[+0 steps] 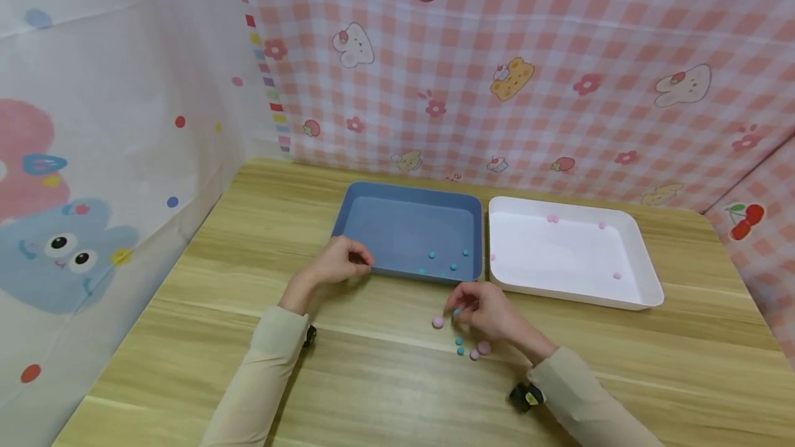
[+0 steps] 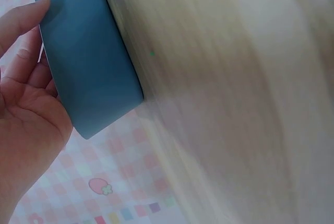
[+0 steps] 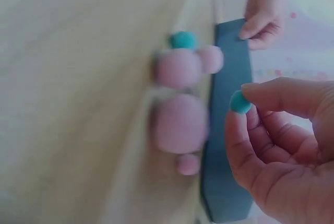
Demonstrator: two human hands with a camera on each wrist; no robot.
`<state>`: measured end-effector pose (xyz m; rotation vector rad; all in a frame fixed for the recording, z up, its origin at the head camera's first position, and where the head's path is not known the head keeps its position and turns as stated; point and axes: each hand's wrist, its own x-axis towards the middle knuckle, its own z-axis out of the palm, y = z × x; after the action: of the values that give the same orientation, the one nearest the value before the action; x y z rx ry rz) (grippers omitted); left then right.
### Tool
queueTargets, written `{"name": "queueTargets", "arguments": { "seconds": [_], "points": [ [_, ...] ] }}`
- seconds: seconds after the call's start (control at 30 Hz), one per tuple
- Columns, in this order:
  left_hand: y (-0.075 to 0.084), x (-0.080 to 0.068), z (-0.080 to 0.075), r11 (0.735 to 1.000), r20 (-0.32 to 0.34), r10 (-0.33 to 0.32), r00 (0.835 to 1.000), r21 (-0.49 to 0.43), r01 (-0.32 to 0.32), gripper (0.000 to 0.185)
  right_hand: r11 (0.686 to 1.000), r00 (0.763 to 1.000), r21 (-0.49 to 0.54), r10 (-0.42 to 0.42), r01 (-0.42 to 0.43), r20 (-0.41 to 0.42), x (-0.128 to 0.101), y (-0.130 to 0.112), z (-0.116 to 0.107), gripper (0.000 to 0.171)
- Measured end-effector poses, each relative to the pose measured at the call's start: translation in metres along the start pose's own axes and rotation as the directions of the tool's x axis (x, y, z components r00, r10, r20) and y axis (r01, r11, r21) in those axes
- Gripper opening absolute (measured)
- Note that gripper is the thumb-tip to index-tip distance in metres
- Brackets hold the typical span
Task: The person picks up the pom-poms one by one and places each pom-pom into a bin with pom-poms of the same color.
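At the near left corner of the blue tray [image 1: 410,204], my left hand [image 1: 338,261] pinches the wall. Its thumb [image 2: 36,12] lies against the outer side, and the other fingers are partly hidden behind the rim. My right hand [image 1: 487,309] holds a small teal pom-pom [image 3: 240,102] between thumb and fingertip, above the table just in front of the tray. Below and around that hand lie a pink pom-pom [image 1: 437,322], two small teal pom-poms [image 1: 459,350] and a pair of pink pom-poms [image 1: 484,348]. Several teal pom-poms [image 1: 453,267] rest inside the blue tray.
Right beside the blue tray stands a white tray [image 1: 649,288] with several small pink pom-poms [image 1: 553,219] in it. Both trays sit on a wood-grain table [image 1: 373,378], near its back edge. A pink checked cloth [image 1: 484,130] hangs behind.
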<state>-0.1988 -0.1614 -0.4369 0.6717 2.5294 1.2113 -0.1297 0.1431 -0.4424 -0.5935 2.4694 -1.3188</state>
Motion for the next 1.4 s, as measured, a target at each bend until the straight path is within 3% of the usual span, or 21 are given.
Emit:
{"name": "queueTargets", "arguments": {
  "seconds": [0.23,0.5,0.77,1.23,1.4],
  "points": [
    [0.000,0.001,-0.001,1.000,-0.009,0.007,1.000,-0.002,-0.007,0.007,0.993,0.996,0.116,0.018,-0.007,-0.092,0.004,-0.011,-0.012,0.012],
    [-0.002,-0.002,0.000,1.000,0.002,-0.014,1.000,-0.008,0.014,0.007,0.984,0.984,0.176,0.022,0.010,-0.178,0.019,-0.018,-0.024,0.013],
    [-0.001,0.000,0.000,0.999,0.001,-0.020,1.000,-0.025,0.020,0.008,0.957,0.955,0.288,0.113,-0.031,-0.273,0.043,-0.020,-0.036,0.016],
    [-0.001,0.000,-0.001,0.999,0.008,-0.022,1.000,-0.043,0.022,0.008,0.883,0.940,0.465,0.213,-0.067,-0.268,0.083,-0.030,-0.049,0.017],
    [-0.001,0.001,0.000,0.999,0.005,-0.015,1.000,-0.041,0.015,0.008,0.835,0.934,0.542,0.262,-0.093,-0.244,0.095,-0.035,-0.052,0.012]
  ]
}}
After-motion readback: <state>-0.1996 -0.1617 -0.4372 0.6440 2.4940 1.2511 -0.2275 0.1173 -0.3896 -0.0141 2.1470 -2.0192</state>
